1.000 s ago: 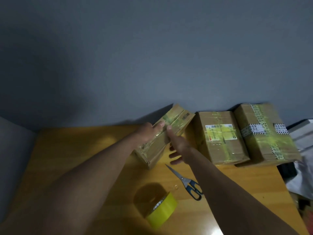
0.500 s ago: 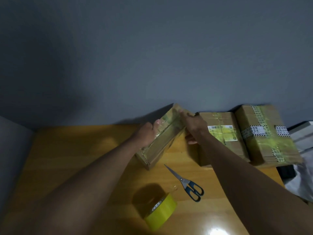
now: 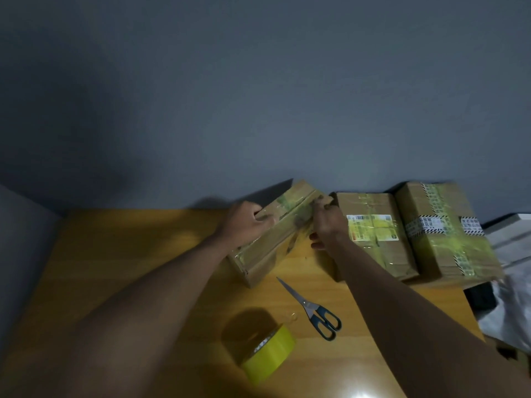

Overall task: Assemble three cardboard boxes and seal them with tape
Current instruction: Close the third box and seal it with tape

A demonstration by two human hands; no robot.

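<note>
Both hands are on the small cardboard box (image 3: 267, 239) sitting at the back of the counter (image 3: 120, 268), tilted diagonally toward the wall. The left hand (image 3: 244, 225) is curled over the box's left long edge, fingers wrapped over the top and thumb side down, gripping it. The right hand (image 3: 326, 222) is at the far right end of the same box, fingers bent and pressed against the taped end; it's blurry there, so I can't tell if it's pinching tape or just pushing it flat.

Just right of that hand, two more taped boxes sit side by side and touching: the middle box (image 3: 376, 234) and the right box (image 3: 442, 228), which reaches almost to the counter's right edge. The middle box has a white and yellow shipping label with a barcode, print too small to read. The right box has black-and-white striped tape with characters I can't make out.

Closer to the camera there's open wood: scissors (image 3: 313, 308) with dark handles lie flat near the middle, and the yellow tape roll (image 3: 268, 356) stands near the front edge. The whole left side of the counter is free.
</note>
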